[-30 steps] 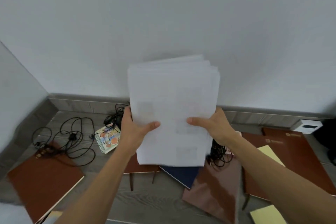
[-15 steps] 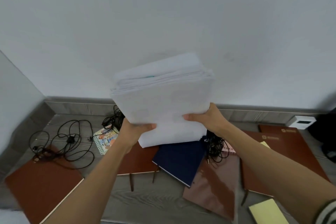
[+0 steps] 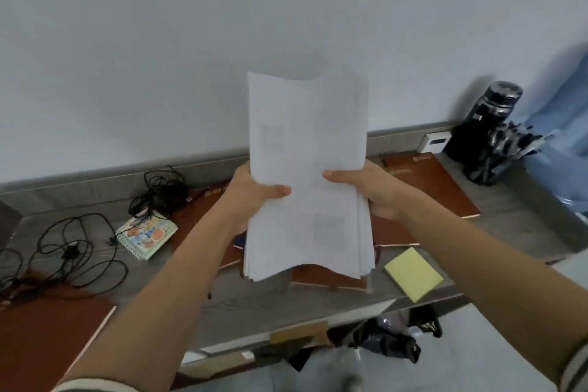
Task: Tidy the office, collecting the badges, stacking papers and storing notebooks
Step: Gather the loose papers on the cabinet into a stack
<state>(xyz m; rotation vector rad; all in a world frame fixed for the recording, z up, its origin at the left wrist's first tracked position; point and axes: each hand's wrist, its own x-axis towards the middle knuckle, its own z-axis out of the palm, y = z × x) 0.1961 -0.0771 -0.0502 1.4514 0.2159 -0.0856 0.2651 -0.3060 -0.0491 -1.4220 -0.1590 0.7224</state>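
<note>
Fingers (image 3: 276,191) of left hand (image 3: 251,200) and right hand (image 3: 369,194) pinch paper stack (image 3: 305,153), edges splayed; best tap bottom edge on counter (image 3: 254,305) to square it.

Plain grey wall (image 3: 159,41), grey wood-grain desk (image 3: 254,305).
</note>
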